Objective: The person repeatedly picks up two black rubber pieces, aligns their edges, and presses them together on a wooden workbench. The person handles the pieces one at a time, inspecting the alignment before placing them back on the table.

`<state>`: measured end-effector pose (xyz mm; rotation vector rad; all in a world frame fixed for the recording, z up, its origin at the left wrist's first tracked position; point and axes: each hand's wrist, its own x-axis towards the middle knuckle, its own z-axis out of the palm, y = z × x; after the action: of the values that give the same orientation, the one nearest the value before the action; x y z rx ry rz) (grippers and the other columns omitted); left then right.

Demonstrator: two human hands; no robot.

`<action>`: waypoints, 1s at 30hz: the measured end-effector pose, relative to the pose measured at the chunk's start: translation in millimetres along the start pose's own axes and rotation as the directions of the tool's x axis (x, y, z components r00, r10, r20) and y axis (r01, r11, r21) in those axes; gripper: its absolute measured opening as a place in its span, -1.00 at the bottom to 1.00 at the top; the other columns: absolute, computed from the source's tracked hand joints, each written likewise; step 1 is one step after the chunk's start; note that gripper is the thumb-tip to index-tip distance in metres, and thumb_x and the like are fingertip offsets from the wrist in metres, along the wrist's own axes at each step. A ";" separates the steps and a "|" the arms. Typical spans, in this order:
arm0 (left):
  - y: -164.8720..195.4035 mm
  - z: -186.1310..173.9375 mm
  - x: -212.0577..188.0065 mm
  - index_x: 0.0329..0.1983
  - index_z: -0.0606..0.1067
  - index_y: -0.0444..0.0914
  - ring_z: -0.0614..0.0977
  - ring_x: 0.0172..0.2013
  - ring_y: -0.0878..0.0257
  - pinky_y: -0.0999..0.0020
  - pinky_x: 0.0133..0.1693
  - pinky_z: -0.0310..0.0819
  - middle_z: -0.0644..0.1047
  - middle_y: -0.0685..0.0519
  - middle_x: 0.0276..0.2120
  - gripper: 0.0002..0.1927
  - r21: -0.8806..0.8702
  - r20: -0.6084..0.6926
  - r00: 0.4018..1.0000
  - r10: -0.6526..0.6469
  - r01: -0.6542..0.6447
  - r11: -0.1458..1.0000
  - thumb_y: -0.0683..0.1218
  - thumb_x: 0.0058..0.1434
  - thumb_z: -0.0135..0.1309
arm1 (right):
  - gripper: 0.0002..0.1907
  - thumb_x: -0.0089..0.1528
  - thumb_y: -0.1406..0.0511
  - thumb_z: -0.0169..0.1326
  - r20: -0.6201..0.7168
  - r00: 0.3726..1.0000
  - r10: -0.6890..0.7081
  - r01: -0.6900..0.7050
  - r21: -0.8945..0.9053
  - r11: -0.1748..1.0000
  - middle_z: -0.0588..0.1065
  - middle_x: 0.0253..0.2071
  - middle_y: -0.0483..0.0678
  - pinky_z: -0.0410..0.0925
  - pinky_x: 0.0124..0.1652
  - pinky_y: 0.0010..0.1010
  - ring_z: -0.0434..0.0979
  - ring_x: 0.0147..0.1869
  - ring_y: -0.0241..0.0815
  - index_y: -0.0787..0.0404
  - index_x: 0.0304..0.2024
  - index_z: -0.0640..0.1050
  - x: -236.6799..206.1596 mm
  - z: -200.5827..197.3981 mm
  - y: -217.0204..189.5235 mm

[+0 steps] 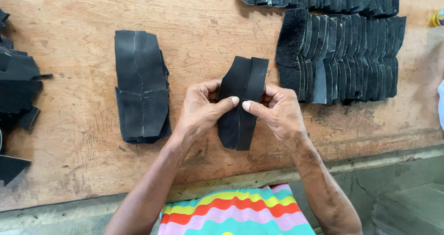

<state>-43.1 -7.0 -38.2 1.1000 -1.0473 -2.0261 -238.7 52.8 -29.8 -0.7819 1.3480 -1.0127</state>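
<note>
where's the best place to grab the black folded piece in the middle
Grip the black folded piece at its long side edges near mid-height, one of the hands from each side. It stands lengthwise with a seam down the centre, and the left hand and right hand already pinch it there, thumbs on the seam.

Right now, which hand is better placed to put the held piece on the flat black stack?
Left hand, probably: the flat stack lies on its side of the held piece; the right hand is farther.

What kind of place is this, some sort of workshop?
Probably a small leather or shoe-part workshop. Both hands press two black cut pieces together on a worn wooden bench, with a stack alongside and fanned rows of matching pieces behind.
</note>
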 end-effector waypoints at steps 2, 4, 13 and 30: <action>0.7 1.0 0.0 -0.01 0.60 -0.43 0.65 -0.27 0.41 0.50 -0.19 0.64 0.68 0.00 -0.24 -0.69 0.002 0.004 1.000 0.023 -0.023 1.000 -0.27 0.16 0.22 | -0.68 0.16 0.52 0.25 -0.010 1.000 0.013 -0.013 0.008 1.000 0.64 -0.12 0.05 0.56 -0.04 -0.45 0.64 -0.10 -0.28 0.43 -0.02 0.61 0.6 -0.2 1.7; 1.5 1.8 -0.5 0.00 0.59 -0.42 0.65 -0.26 0.41 0.50 -0.18 0.64 0.68 0.01 -0.24 -0.68 0.020 0.009 0.999 0.037 -0.037 0.999 -0.27 0.16 0.22 | -0.70 0.15 0.52 0.26 -0.006 1.000 0.017 -0.017 0.001 1.000 0.63 -0.13 0.05 0.56 -0.05 -0.45 0.63 -0.11 -0.29 0.43 -0.04 0.61 1.5 -1.9 3.6; 1.3 5.4 -3.1 0.05 0.58 -0.40 0.67 -0.24 0.40 0.49 -0.16 0.66 0.68 0.01 -0.22 -0.65 0.099 0.033 0.996 0.084 -0.087 0.991 -0.28 0.16 0.17 | -0.74 0.15 0.51 0.26 0.014 0.997 0.077 -0.077 -0.035 0.996 0.64 -0.18 0.04 0.57 -0.09 -0.44 0.64 -0.15 -0.28 0.42 -0.08 0.63 7.7 -7.4 13.4; 1.6 3.8 7.0 0.00 0.62 -0.43 0.66 -0.28 0.37 0.47 -0.21 0.65 0.69 -0.03 -0.23 -0.70 -0.087 0.064 0.997 -0.047 0.052 0.995 -0.28 0.18 0.25 | -0.76 0.20 0.43 0.25 0.135 0.991 0.000 0.020 -0.147 0.989 0.62 -0.21 -0.07 0.54 -0.12 -0.51 0.60 -0.14 -0.35 0.36 -0.07 0.61 7.4 -20.2 -20.3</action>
<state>-49.5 -11.9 -38.2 1.0330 -0.9587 -2.1369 -261.8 40.2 -16.2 -0.9520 1.3142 -0.8589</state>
